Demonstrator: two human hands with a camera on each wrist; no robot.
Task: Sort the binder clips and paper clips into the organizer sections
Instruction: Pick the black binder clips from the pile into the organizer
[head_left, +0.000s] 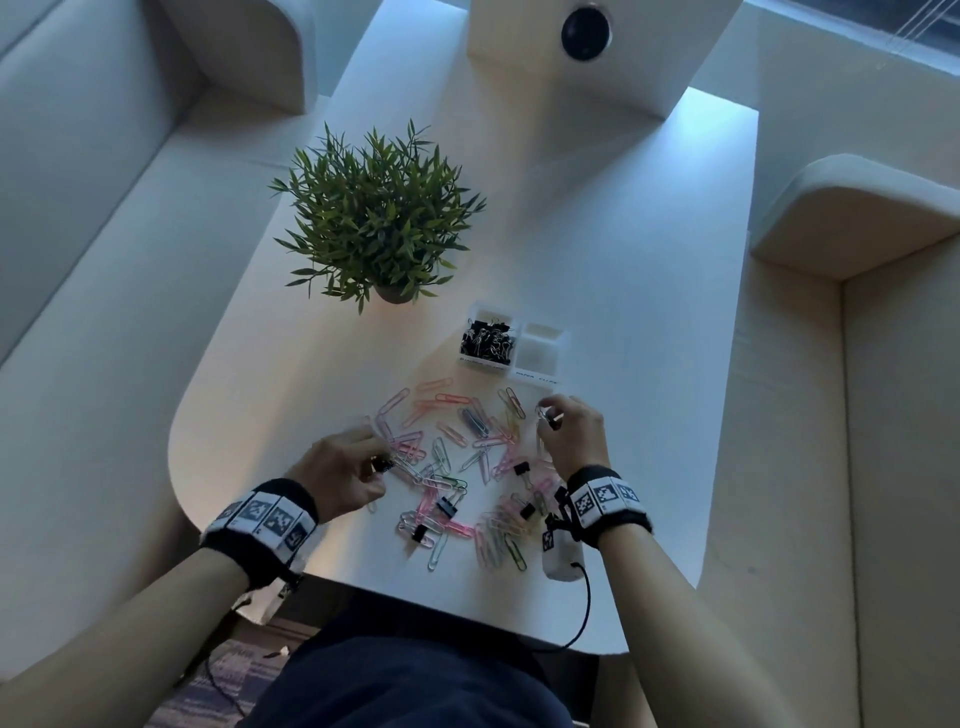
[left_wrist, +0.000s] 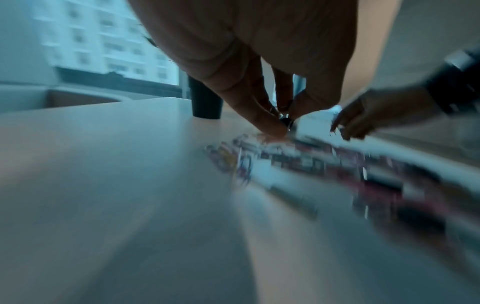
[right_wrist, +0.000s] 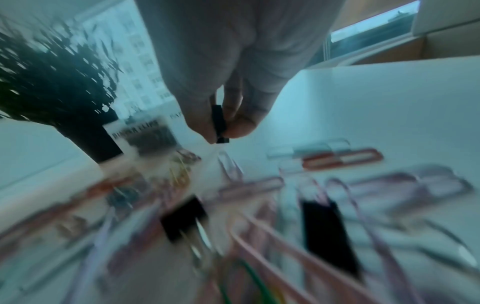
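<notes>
A spread of coloured paper clips (head_left: 457, 467) lies on the white table, with a few black binder clips (head_left: 448, 505) among them. My left hand (head_left: 382, 462) pinches a small black binder clip (left_wrist: 287, 122) at the left edge of the pile. My right hand (head_left: 545, 415) pinches another black binder clip (right_wrist: 219, 125) above the pile's right side. The clear organizer (head_left: 543, 374) stands beyond the pile; its left section holds black binder clips (head_left: 487, 340), and nothing shows in its right section (head_left: 540, 348).
A potted green plant (head_left: 374, 218) stands behind and left of the organizer. A white device with a black cable (head_left: 558, 556) lies near the table's front edge under my right wrist. The rounded front table edge (head_left: 415, 597) is close to my body.
</notes>
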